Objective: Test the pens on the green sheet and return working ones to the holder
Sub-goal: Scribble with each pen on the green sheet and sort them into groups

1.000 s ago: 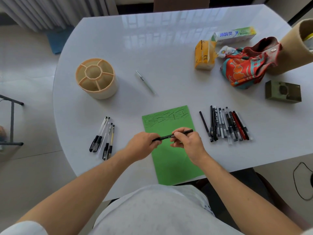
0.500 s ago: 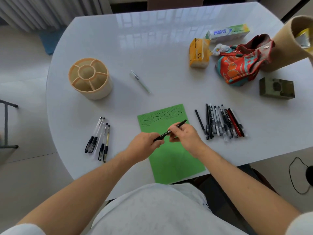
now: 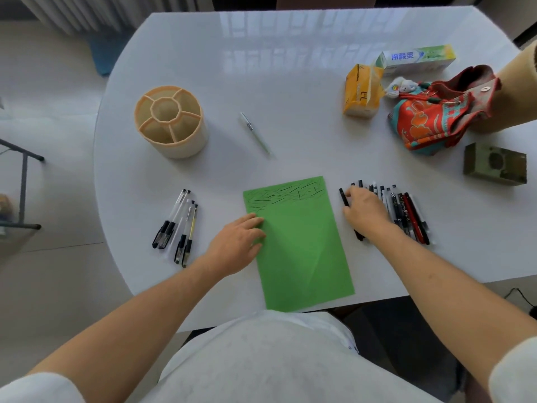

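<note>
From the head camera, the person's right hand [image 3: 366, 211] is lying over the near-left part of the row of pens [image 3: 406, 212], fingers loosely curled down among them. The fingertips are touching a black pen [image 3: 344, 197] at the row's left edge, just beyond and to the left of the knuckles; whether they are actually pinching it cannot be told, since the hand is covering the contact. The rest of the row is fanning out to the right of the fingers, barrels side by side and touching.

The left hand [image 3: 238, 242] is resting flat, fingers straight and close together, their tips pressing the left edge of the green sheet [image 3: 299, 248]. Scribbled test marks are sitting well beyond those fingertips, at the sheet's far end.

The pens are probably light, stiff and smooth, likely to roll on the glossy table [image 3: 290, 82], so a pinch at mid-barrel between thumb and forefinger would suit best. The sheet is thin and would slide easily, which the flat hand is guarding against.

The holder [image 3: 171, 122] is standing far beyond the left fingers, apparently without pens. A second group of pens [image 3: 177, 225] is lying left of that hand, and a lone pen [image 3: 255, 133] well beyond the sheet.
</note>
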Demonstrator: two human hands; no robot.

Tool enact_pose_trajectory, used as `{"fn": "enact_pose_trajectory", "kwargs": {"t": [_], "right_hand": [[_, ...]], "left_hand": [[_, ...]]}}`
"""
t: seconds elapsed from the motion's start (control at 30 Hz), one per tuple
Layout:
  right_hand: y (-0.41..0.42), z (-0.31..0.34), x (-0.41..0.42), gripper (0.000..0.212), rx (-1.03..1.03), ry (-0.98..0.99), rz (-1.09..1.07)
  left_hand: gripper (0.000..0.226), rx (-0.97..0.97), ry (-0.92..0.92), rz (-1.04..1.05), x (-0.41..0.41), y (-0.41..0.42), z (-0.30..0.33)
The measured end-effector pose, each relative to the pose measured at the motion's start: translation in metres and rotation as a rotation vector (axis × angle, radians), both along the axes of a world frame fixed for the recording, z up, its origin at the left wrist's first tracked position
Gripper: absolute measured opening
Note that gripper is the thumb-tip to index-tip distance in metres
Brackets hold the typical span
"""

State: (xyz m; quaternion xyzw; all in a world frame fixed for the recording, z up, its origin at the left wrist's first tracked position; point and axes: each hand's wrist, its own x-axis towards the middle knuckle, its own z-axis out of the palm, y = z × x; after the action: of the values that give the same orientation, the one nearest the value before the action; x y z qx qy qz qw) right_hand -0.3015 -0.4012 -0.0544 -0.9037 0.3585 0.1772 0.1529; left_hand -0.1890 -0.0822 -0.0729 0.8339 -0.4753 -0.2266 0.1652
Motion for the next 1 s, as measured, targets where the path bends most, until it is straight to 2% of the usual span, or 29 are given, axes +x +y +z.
{"fn": "enact_pose_trajectory", "kwargs": {"t": [0.1,0.2,0.37,0.47,0.57,0.63,0.7,0.87,1.0], "right_hand": [[0.011,0.000,0.023,0.022,-0.044,-0.094,0.041],[0.032,0.001,0.067,0.022,0.043,-0.223,0.114],[0.073,0.000,0.158,0.031,0.169,-0.373,0.106],[0.086,-0.009,0.194,0.036,0.102,-0.308,0.130],[0.086,-0.020,0.203,0.027,-0.040,-0.225,0.174],[0.084,-0.022,0.198,0.023,-0.040,-0.239,0.150],[0.079,-0.020,0.184,0.019,0.047,-0.309,0.069],[0.069,0.006,0.102,0.010,0.542,-0.629,-0.271],[0.078,0.025,0.017,0.009,0.772,-0.659,-0.370]], "left_hand": [[0.027,-0.002,0.008,-0.001,0.001,0.000,0.001],[0.028,0.023,0.038,-0.013,0.002,0.001,0.001],[0.028,0.057,0.091,0.005,0.002,0.000,0.007],[0.032,0.093,0.124,0.030,0.001,-0.002,0.009],[0.034,0.092,0.155,0.070,-0.002,-0.002,0.010],[0.034,0.089,0.166,0.072,-0.004,0.000,0.011],[0.034,0.092,0.169,0.054,-0.004,0.001,0.011],[0.035,0.010,0.209,0.111,-0.002,0.002,0.014],[0.024,-0.091,0.270,0.318,-0.008,0.008,0.016]]}}
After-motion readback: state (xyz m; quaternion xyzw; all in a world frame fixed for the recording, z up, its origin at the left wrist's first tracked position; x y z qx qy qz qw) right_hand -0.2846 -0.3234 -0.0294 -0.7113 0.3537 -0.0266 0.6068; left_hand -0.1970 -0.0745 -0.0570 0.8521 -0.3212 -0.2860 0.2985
